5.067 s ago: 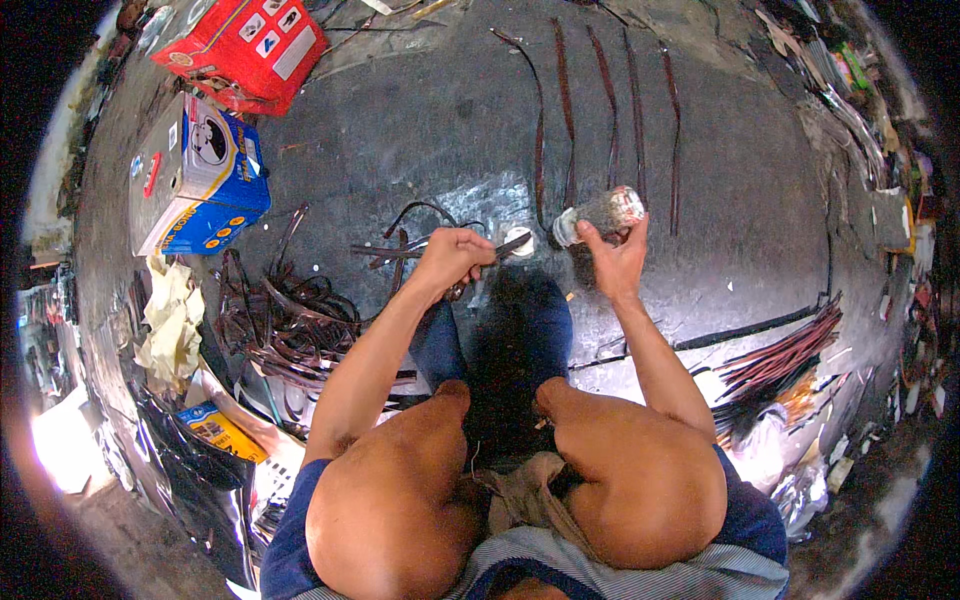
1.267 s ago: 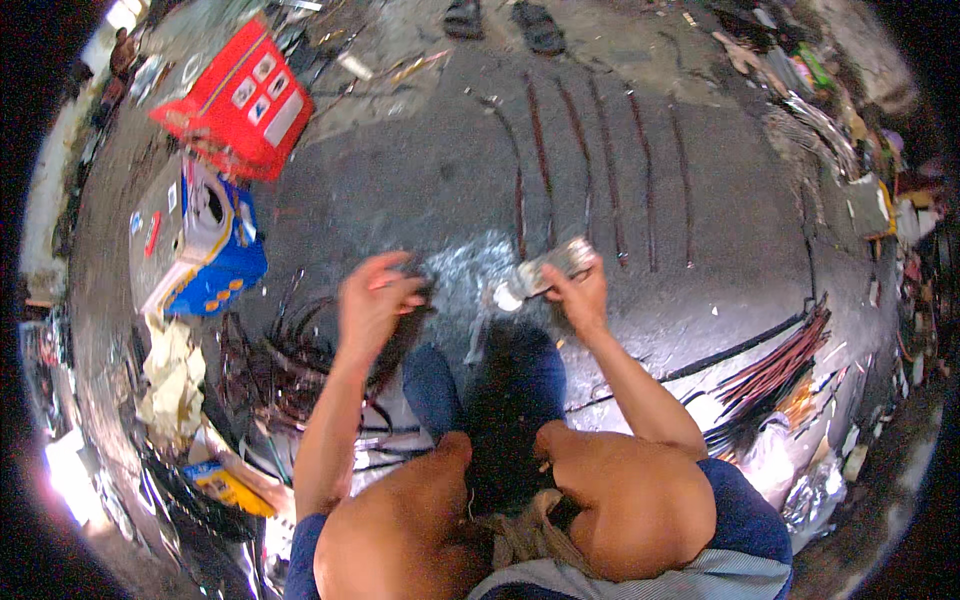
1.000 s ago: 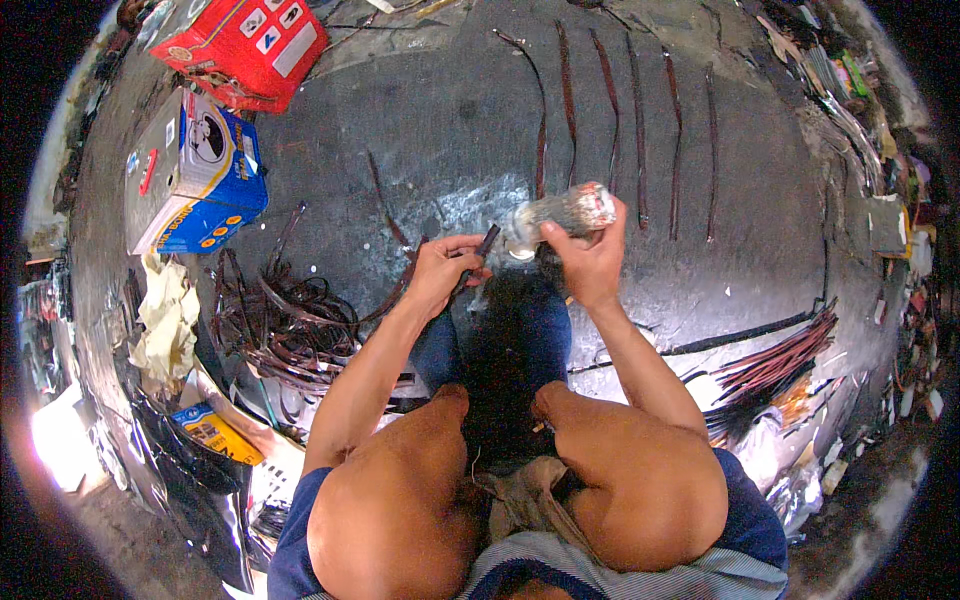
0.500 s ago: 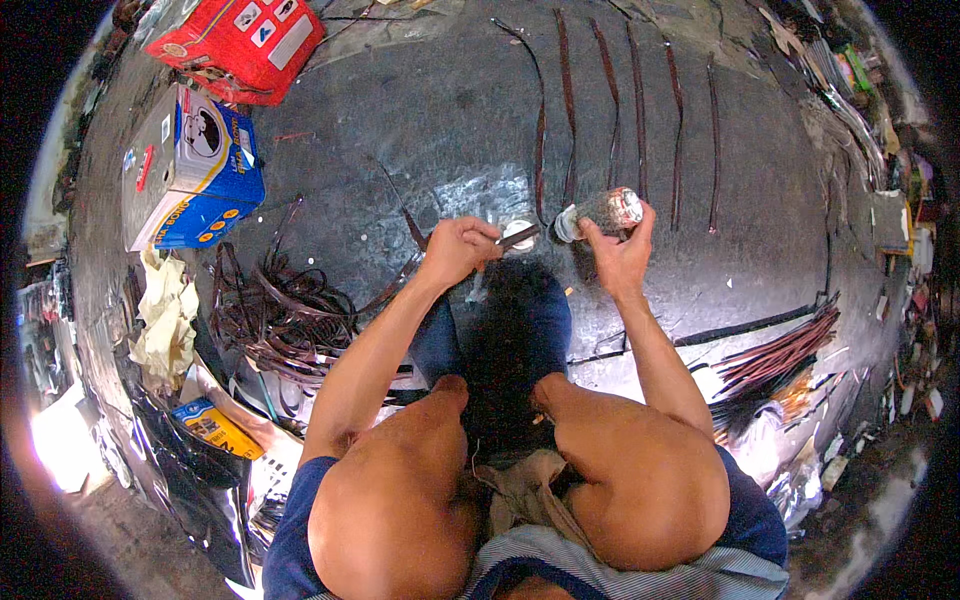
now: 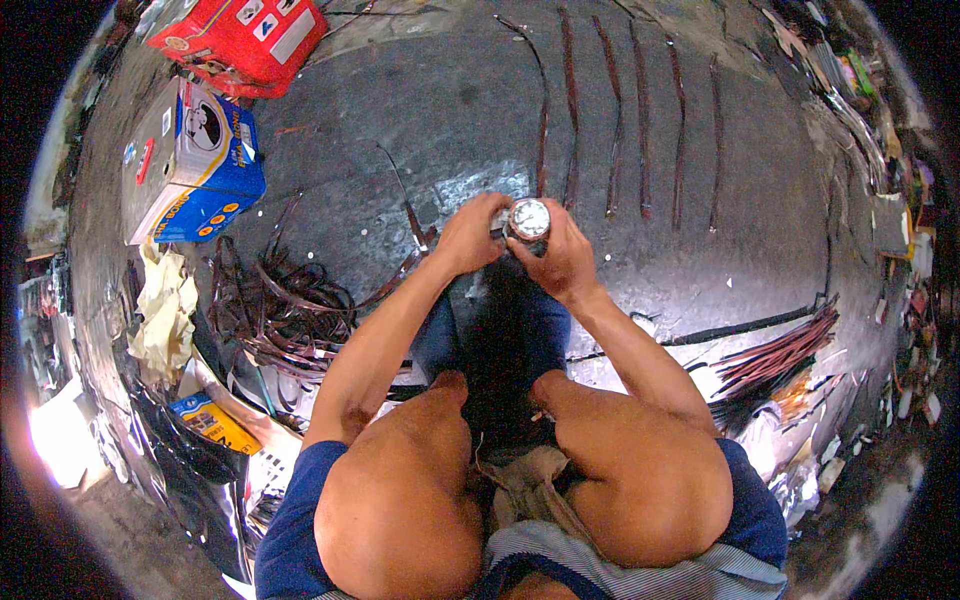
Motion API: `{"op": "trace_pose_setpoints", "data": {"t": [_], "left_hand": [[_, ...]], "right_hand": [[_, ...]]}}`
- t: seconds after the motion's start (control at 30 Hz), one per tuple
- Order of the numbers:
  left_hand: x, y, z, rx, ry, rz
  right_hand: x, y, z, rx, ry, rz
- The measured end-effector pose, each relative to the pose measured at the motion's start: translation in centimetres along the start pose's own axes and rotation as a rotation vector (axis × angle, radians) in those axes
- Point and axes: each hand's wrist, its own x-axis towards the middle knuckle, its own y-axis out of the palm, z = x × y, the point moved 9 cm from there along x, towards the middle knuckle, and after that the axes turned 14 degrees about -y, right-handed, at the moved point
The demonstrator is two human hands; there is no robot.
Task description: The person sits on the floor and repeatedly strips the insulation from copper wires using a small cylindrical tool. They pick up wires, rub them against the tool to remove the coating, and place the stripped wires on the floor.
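Observation:
My right hand (image 5: 562, 255) is closed round a small jar (image 5: 530, 217), held upright so its round silvery end faces up. Close against it, my left hand (image 5: 472, 236) has its fingers curled on a dark brown flat strip, mostly hidden by the hand. From beneath my left wrist a length of strip (image 5: 388, 286) runs to a tangled heap of brown strips (image 5: 285, 305) on the left. Whether the jar's lower end touches the strip is hidden.
Several strips (image 5: 612, 120) lie lengthwise on the dark floor ahead. A red box (image 5: 245, 45) and a blue-and-white tin (image 5: 205, 165) stand at left, near crumpled paper (image 5: 163, 310). A bundle of thin reddish strips (image 5: 775, 355) lies at right.
My right hand has brought the jar leftward and turned it from lying tilted to upright, beside my left hand. My left hand has shifted slightly right and up, still gripping the strip.

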Motion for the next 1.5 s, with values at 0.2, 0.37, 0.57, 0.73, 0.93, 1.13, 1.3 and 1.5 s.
{"op": "trace_pose_setpoints", "data": {"t": [0.2, 0.37, 0.57, 0.73, 0.93, 1.13, 1.3, 1.5], "left_hand": [[-3.1, -1.3, -4.1, -0.398, 0.187, -0.064], [-2.3, -0.5, -3.3, -0.497, 0.021, 0.088], [-2.3, 0.1, -0.3, -0.696, -0.086, 0.024], [-3.1, -1.4, -1.0, -0.653, -0.137, -0.075], [-3.1, -1.5, -1.8, -0.522, -0.092, -0.072], [-3.4, -1.1, -3.0, -0.408, -0.018, -0.104], [-3.2, -0.9, -4.3, -0.249, 0.079, -0.157], [-3.1, -0.5, -4.0, -0.285, 0.132, -0.18]], "right_hand": [[-0.1, 0.2, -1.1, 0.15, 0.016, 0.104], [-2.8, 3.1, -7.2, 0.296, 0.313, 0.141], [-4.1, 5.2, -9.7, 0.441, 0.61, 0.1], [-6.0, 6.3, -11.5, 0.574, 0.758, 0.062], [-6.1, 6.6, -10.8, 0.706, 0.82, -0.018], [-6.3, 7.0, -11.6, 0.646, 0.796, 0.003], [-6.5, 7.2, -12.2, 0.642, 0.763, 0.006], [-4.8, 0.1, -11.5, 0.899, 0.923, -0.228]]}}
